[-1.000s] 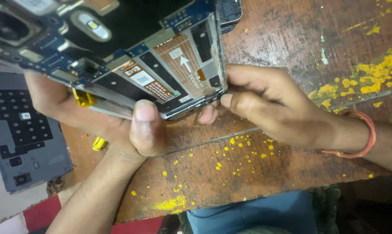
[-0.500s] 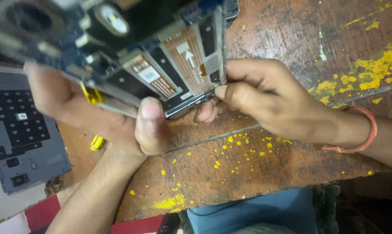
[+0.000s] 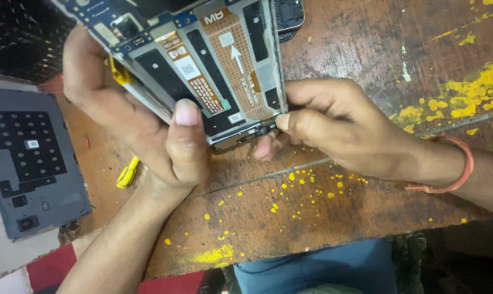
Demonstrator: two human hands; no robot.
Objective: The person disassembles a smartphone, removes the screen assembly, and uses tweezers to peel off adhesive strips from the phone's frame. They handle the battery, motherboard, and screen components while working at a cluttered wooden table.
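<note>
**Inspector:** Report the hands and the device.

**Operator:** I see the left hand (image 3: 148, 130) cradling an opened smartphone (image 3: 203, 71) from beneath, its grip closed around the frame, thumb (image 3: 187, 130) pressed on the lower edge. The right hand (image 3: 339, 128) pinches a small dark connector part (image 3: 268, 126) at the phone's bottom corner, grip narrow, thumb and forefinger together. The phone is held above the wooden tabletop (image 3: 339, 218), tilted, internals facing me.

**Inspector:** Changes from the earlier frame?

**Operator:** The phone has rotated and risen toward the upper edge of the view; its camera end is now out of view. The right hand has kept its pinch at the same corner.

**Inspector:** Surroundings?

**Operator:** A grey back cover (image 3: 31, 169) lies left; a yellow pry tool (image 3: 127, 173) rests near the left wrist.
</note>
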